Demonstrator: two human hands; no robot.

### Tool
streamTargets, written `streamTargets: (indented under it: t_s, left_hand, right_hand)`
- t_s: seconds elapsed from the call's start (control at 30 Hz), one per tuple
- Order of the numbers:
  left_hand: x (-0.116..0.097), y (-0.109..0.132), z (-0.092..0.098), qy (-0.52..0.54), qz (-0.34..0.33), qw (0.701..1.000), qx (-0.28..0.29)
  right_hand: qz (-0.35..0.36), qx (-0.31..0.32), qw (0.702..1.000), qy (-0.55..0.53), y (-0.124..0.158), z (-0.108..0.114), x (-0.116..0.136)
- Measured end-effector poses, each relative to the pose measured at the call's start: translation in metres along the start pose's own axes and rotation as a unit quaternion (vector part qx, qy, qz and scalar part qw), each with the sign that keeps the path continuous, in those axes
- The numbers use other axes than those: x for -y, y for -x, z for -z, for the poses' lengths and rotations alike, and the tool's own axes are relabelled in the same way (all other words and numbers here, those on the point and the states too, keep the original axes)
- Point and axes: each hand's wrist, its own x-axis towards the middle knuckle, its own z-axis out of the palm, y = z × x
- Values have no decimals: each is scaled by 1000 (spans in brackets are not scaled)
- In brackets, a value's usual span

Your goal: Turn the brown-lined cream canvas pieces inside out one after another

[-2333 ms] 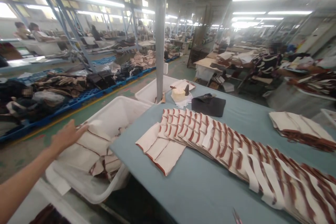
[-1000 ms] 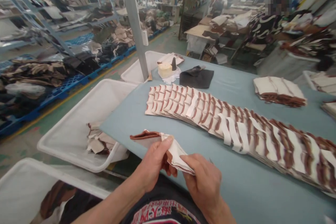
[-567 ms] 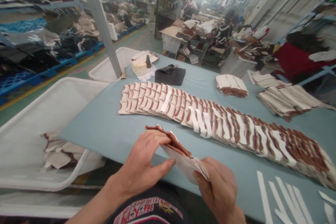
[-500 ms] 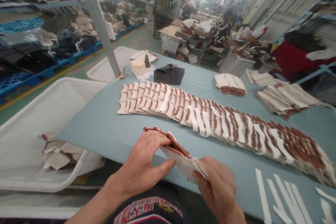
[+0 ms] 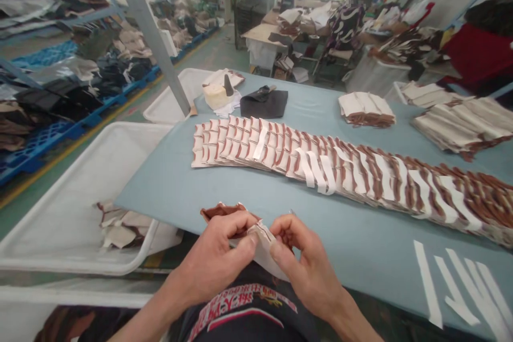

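Above the table's near edge, both hands hold a brown piece with a cream backing [image 5: 262, 251], folded and with a wavy edge. My left hand [image 5: 224, 248] is closed on its middle, thumb and fingers pinching near a cream seam. Close beside it, my right hand [image 5: 300, 256] pinches the same seam's right end between thumb and forefinger. A small shiny tip [image 5: 291, 212] shows just above the right fingers; what it belongs to is hidden. Beyond the hands lies a long overlapping row of similar cream-and-brown pieces [image 5: 276, 152], with white strips [image 5: 306, 168] across it.
Loose white strips [image 5: 428, 283] lie on the blue-green table [image 5: 168, 181] at right. Stacked pieces [image 5: 366, 108], a black cloth [image 5: 264, 102] and a yellowish roll with a dark cone [image 5: 216, 96] stand farther back. A white bin [image 5: 80, 214] holds pieces at left. A person [image 5: 347, 24] sits beyond.
My right hand has moved from the piece's lower right end up to the seam beside my left fingers. The piece is turned and nearer my body. The view has shifted slightly left and down.
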Motion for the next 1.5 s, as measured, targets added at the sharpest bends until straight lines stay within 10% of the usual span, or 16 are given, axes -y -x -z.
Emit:
streamTargets:
  t_s: [0.3,1.07,1.5]
  left_hand:
    - [-3,10,11,3,-72,997,-15]
    - [5,1,6,37,-53,997,-45]
    - [21,9,-1,36,-43,991,-120]
  right_hand:
    - [-94,108,972,-184,-16,-7,23]
    - [-6,-4,999,40,-16,-11,22]
    - [145,-110,957,226,-10,-36,15]
